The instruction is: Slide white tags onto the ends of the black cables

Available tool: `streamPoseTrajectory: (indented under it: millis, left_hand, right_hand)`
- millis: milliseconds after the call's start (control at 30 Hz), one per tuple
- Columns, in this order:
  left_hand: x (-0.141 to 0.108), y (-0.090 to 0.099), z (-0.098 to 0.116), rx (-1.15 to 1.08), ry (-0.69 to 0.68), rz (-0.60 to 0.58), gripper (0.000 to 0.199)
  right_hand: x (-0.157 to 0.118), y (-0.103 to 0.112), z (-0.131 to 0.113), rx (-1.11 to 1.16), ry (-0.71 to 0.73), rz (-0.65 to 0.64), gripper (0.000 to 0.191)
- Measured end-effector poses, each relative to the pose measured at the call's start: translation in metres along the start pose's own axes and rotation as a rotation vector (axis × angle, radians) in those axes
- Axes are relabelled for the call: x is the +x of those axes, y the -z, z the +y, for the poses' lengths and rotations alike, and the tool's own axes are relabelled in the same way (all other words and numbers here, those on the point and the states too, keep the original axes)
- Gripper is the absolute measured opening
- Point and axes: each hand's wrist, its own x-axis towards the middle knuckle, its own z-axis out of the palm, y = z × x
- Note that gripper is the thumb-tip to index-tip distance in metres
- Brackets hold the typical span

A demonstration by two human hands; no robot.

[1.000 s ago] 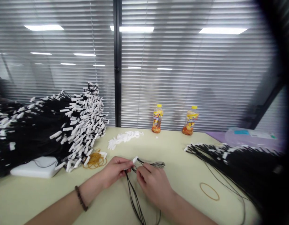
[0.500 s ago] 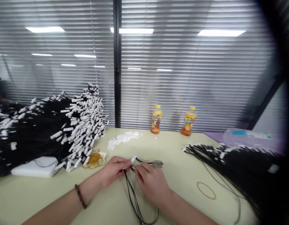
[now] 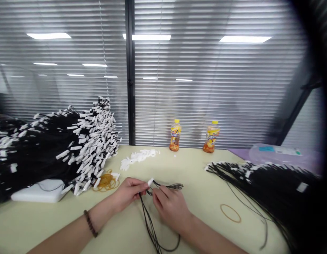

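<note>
My left hand point(image 3: 131, 193) pinches a small bundle of thin black cables point(image 3: 152, 229) near a white tag-like piece point(image 3: 150, 181), which sticks up beside its fingertips. Close by on the right, my right hand point(image 3: 171, 206) is closed on the same bundle, its fingertips partly hidden behind the knuckles. Loose cable ends poke out beyond the right hand, and a long loop hangs down between both wrists onto the table. A dark bead bracelet point(image 3: 90, 223) circles the left wrist.
Left stands a big heap of black cables with white ends point(image 3: 97, 134), near rubber bands point(image 3: 106, 181) and a white block point(image 3: 37, 190). White pieces point(image 3: 138, 157) and two bottles point(image 3: 175, 135) are behind. On the right lie one rubber band point(image 3: 230, 213) and more black cables point(image 3: 274, 190).
The view has turned slightly right, so the background sits a little further left. Both hands keep almost the same place and grip; the white piece tilts slightly differently.
</note>
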Motion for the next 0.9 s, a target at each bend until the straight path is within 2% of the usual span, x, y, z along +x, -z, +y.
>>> streamPoseTrajectory:
  millis: [267,500,667,767,900]
  left_hand:
    - [0.0,-0.001,-0.004,0.165,-0.058,0.018,0.032]
    - [-0.007,-0.008,0.005,0.293,-0.159,-0.006,0.032]
    - [-0.007,-0.008,0.004,0.285,-0.148,-0.006,0.031]
    - [0.0,-0.005,-0.005,0.193,-0.118,0.037,0.029]
    - [0.011,0.009,-0.002,0.03,-0.116,0.122,0.028]
  right_hand:
    - [0.002,0.004,-0.007,-0.071,0.077,0.011,0.01]
    - [-0.002,-0.01,-0.012,0.062,-0.074,0.069,0.011]
    - [-0.002,-0.014,-0.011,0.131,-0.134,0.064,0.012]
    - [0.002,-0.011,-0.008,0.251,-0.225,0.025,0.015]
    - [0.013,0.0,-0.004,0.591,-0.334,-0.079,0.02]
